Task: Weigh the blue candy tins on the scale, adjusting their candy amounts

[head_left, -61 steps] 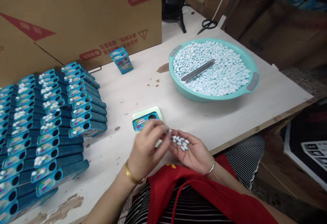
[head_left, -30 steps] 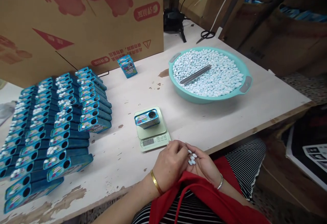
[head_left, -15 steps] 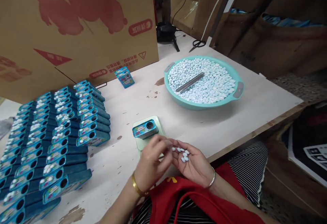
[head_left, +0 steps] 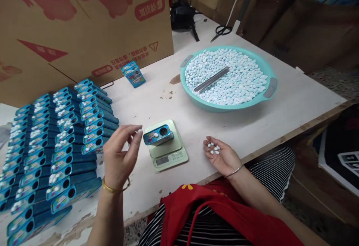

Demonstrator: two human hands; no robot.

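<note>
My left hand (head_left: 120, 156) is just left of a small blue tin (head_left: 157, 135), thumb and forefinger pinched on one white candy (head_left: 140, 131). The tin stands on a pale green digital scale (head_left: 168, 154). In its top is a dark round hole, with a white candy (head_left: 156, 135) lying beside it. My right hand (head_left: 226, 160) is palm up near the table's front edge, cupping several small white candies (head_left: 213, 148). A turquoise basin (head_left: 215, 107) behind the scale is filled with the same candies, with a metal scoop-like bar (head_left: 211, 79) on top.
Rows of blue tins (head_left: 92, 126) stand at the left, many with candies on top. Another blue tin (head_left: 134, 76) stands by a large cardboard box (head_left: 92, 21). Black scissors (head_left: 221, 31) lie at the back of the white table (head_left: 303, 92).
My left hand has left my right palm and moved left past the tin with a candy. One candy now lies on the tin's top. My right hand has shifted right.
</note>
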